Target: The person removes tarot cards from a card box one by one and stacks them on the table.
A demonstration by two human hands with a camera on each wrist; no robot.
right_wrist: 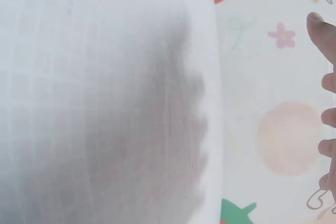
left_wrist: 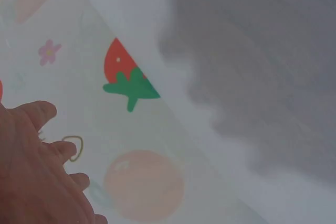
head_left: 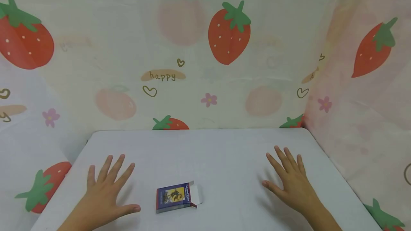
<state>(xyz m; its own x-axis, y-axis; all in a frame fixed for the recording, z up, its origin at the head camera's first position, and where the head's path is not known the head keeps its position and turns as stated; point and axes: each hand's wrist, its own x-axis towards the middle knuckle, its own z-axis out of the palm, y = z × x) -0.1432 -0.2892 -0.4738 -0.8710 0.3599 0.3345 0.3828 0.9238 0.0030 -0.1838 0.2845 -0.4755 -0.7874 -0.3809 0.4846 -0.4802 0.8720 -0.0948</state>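
Note:
A small blue tarot card box (head_left: 173, 197) with a yellow picture on its front lies flat on the white table (head_left: 218, 159). Its end flap (head_left: 196, 193) stands open to the right; whether cards are inside cannot be seen. My left hand (head_left: 102, 197) is held to the left of the box with fingers spread, touching nothing. Farther off, on the right, hovers my right hand (head_left: 293, 186), also spread and bare. Both cast shadows on the tabletop. In the left wrist view, the left hand (left_wrist: 37, 166) shows at the lower left; the right wrist view catches the right hand's fingertips (right_wrist: 329, 117).
A pale curtain (head_left: 205, 74) printed with strawberries, flowers and hearts hangs behind the table's far edge. Similar printed cloth (head_left: 363, 117) closes off the right side, and more cloth (head_left: 29, 142) hangs on the left.

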